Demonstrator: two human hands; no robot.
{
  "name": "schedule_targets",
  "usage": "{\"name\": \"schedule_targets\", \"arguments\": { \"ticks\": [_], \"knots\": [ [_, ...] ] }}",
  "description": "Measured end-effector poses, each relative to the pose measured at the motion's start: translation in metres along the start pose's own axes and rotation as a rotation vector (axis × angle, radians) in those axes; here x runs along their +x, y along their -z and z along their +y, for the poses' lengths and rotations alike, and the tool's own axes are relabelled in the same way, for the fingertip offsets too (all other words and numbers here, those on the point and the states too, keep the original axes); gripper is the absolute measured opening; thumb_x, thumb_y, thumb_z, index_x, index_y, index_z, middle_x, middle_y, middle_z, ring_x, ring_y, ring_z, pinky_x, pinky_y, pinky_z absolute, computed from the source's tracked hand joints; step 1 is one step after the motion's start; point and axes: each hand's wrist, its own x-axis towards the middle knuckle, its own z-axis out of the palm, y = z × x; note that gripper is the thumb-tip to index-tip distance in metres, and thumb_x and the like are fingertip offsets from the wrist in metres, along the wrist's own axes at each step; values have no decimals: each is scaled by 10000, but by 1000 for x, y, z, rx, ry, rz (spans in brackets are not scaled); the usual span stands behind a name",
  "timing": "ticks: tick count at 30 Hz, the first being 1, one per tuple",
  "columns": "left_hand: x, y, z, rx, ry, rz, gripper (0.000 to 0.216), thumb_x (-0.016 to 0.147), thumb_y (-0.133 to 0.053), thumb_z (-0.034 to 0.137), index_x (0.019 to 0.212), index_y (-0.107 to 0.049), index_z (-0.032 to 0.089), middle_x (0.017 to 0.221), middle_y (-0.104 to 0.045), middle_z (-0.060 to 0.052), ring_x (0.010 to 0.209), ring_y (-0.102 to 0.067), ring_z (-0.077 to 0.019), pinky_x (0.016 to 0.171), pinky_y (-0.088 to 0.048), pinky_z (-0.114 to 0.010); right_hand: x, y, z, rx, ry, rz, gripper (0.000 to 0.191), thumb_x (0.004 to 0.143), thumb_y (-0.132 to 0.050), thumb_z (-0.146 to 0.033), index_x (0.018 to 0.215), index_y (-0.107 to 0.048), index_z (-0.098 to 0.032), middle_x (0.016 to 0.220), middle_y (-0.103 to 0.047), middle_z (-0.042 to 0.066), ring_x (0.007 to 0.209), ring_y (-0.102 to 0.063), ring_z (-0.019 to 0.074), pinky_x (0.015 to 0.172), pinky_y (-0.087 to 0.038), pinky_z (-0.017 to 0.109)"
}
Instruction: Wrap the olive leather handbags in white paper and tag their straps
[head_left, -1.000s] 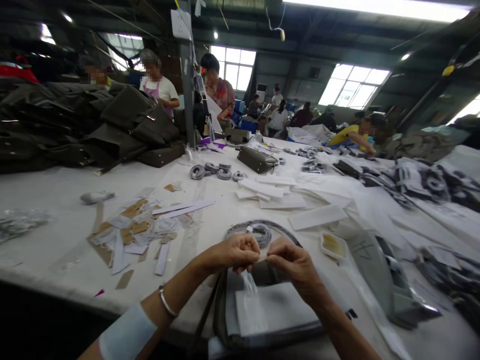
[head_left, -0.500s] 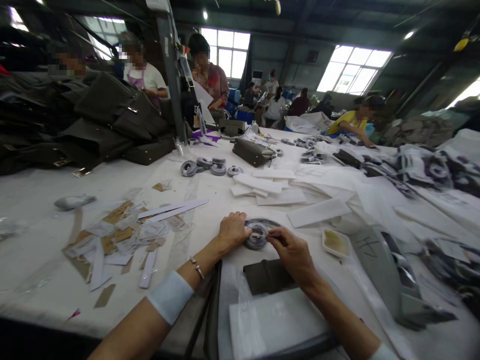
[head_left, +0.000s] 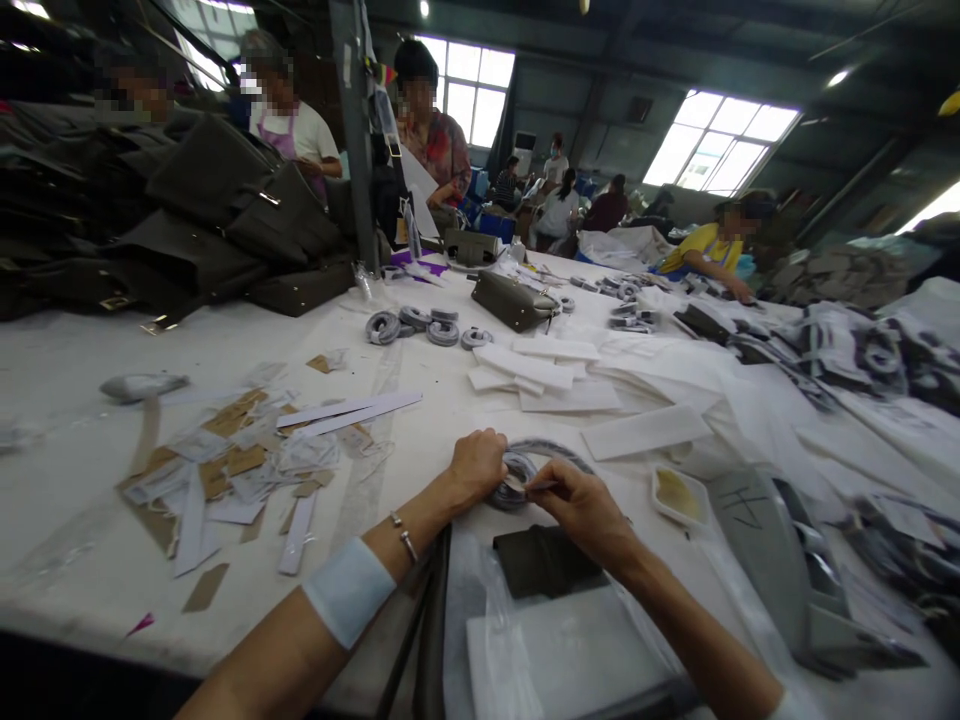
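Note:
A coiled strap (head_left: 516, 492) in thin grey wrapping lies on the white table, with a loose length of it arcing behind. My left hand (head_left: 478, 466) is closed on the coil's left side, its fingertips partly hidden. From the right, my right hand (head_left: 576, 505) pinches the coil's edge between thumb and fingers; exactly which part is too small to tell. Just below the hands lies a dark olive bag (head_left: 551, 562), partly covered by a white padded sheet (head_left: 559, 650) and clear plastic.
Paper tags (head_left: 244, 460) and white strips lie scattered at left. Several wrapped coils (head_left: 442, 332) and white foam strips (head_left: 536, 368) sit ahead. To the right are a small dish (head_left: 679, 497) and a grey tape dispenser (head_left: 776, 560). Dark bags (head_left: 217, 220) are heaped beside a post (head_left: 352, 130); co-workers stand beyond.
The camera view has shifted slightly, moving most things a little to the right. Both hands stay at the coil; the right fingers have moved slightly over its right edge.

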Motion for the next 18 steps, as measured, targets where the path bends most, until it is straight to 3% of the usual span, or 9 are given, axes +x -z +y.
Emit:
{"name": "schedule_targets", "arguments": {
  "ticks": [5, 9, 15, 18],
  "knots": [
    [-3, 6, -3, -20, -14, 36, 179, 801, -539, 142, 941, -642, 183, 993, -670, -89, 980, -637, -228, 818, -504, -318, -2, -6, -4, -31, 91, -14, 55, 824, -642, -180, 790, -642, -223, 719, -680, -20, 661, -627, 157, 628, -474, 261],
    [-10, 12, -1, -31, -42, 71, 160, 808, -546, 148, 932, -639, 187, 994, -660, -80, 986, -626, -226, 819, -504, -314, 1, -17, -5, -148, 267, 84, 122, 820, -604, -95, 789, -592, -213, 727, -647, -9, 668, -597, 155, 639, -456, 265],
    [-16, 15, 3, -47, -70, 122, 159, 813, -550, 138, 935, -641, 186, 991, -652, -78, 1002, -611, -223, 849, -498, -308, 6, -18, -19, -510, 620, 244, 229, 915, -470, -82, 729, -531, -200, 679, -560, 17, 647, -497, 170, 647, -386, 303],
    [-18, 18, 0, -66, -68, 139, 158, 824, -547, 148, 942, -643, 191, 982, -655, -70, 994, -610, -219, 856, -497, -309, 6, -14, -23, -564, 669, 290, 222, 922, -466, -78, 750, -542, -196, 720, -588, 29, 682, -501, 177, 693, -383, 321]
  ]
}}
